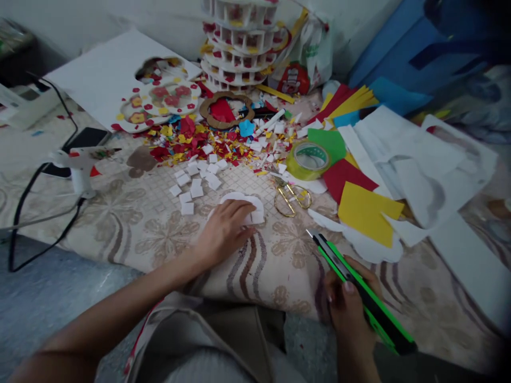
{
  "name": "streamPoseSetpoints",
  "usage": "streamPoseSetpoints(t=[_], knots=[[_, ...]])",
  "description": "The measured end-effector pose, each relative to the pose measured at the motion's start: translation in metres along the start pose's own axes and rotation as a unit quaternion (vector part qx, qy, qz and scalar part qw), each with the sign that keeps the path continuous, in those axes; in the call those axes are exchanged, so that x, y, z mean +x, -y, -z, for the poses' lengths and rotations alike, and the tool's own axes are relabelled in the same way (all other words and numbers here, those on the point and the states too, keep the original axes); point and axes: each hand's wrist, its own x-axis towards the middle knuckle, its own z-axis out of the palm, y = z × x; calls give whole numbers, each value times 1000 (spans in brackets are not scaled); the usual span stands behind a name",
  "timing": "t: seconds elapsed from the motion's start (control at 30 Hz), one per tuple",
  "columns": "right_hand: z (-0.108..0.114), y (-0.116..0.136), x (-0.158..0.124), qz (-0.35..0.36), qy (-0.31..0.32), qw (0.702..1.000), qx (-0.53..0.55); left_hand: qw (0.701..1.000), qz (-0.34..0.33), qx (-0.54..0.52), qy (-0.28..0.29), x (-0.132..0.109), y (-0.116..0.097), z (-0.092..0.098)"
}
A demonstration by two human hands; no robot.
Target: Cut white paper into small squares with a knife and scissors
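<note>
My left hand (225, 229) lies on a white scalloped foam piece (249, 205) on the patterned mat, fingers curled over its near edge with a small white square by the fingertips. My right hand (349, 303) is closed round a green and black utility knife (359, 290), blade tip pointing up-left and held apart from the foam piece. Several small white foam squares (195, 181) lie just beyond my left hand.
Gold scissors (289, 197), a tape roll (308, 159), coloured paper sheets (365, 210) and white foam offcuts (423, 170) lie to the right. Red and yellow scraps (199, 141), a tiered white foam model (241, 42), a glue gun (80, 165) with cable, a phone (82, 141).
</note>
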Motion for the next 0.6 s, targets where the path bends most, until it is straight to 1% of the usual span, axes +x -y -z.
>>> streamPoseSetpoints(t=[0.1, 0.17, 0.23, 0.3, 0.37, 0.5, 0.6], knots=[[-1, 1, -1, -15, -3, 1000, 17, 999, -9, 26, 24, 13, -7, -14], [-2, 1, -1, -20, -7, 1000, 21, 999, -6, 36, 26, 17, -7, -17], [-3, 0, -1, -17, -5, 1000, 26, 1000, -10, 22, 13, 18, -5, -16], [-3, -1, 0, -14, -5, 999, 28, 1000, -17, -10, -15, 13, -2, -12], [-3, -1, 0, -15, -10, 1000, 23, 998, -10, -36, -44, 5, 4, -6], [-6, 1, -1, -22, -35, 999, -2, 998, 35, -31, -52, -18, 18, 4], [-14, 5, 1, -5, -51, 999, -7, 998, 27, -18, -47, -27, 24, 3]])
